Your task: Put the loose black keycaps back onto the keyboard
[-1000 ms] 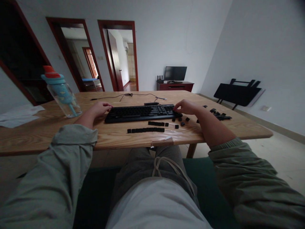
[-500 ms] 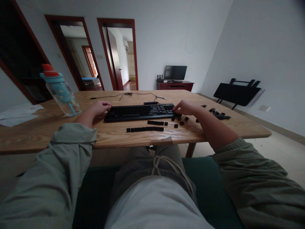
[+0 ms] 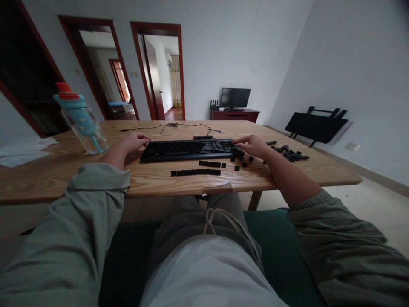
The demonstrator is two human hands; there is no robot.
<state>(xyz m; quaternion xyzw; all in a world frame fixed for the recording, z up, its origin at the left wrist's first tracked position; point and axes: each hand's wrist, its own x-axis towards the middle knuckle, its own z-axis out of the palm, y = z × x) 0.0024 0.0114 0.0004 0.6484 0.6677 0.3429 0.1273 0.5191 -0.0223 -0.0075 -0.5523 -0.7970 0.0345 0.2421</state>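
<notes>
I see my right hand (image 3: 252, 145) resting at the right end of the keyboard (image 3: 191, 149), fingertips on its edge; whether they pinch a keycap I cannot tell, since the fingers are small and dim. My left hand (image 3: 134, 142) lies curled against the keyboard's left end, its grip equally unclear. The keyboard sits mid-table (image 3: 47, 179). Just in front of it lie a long row of keycaps (image 3: 195, 172), a shorter row (image 3: 211, 163) and a few loose ones; another heap of keycaps (image 3: 289, 153) lies to its right. Key legends are unreadable. Left of the keyboard stands a water bottle (image 3: 81, 121), its print illegible. Behind the keyboard trails a cable (image 3: 172, 125).
</notes>
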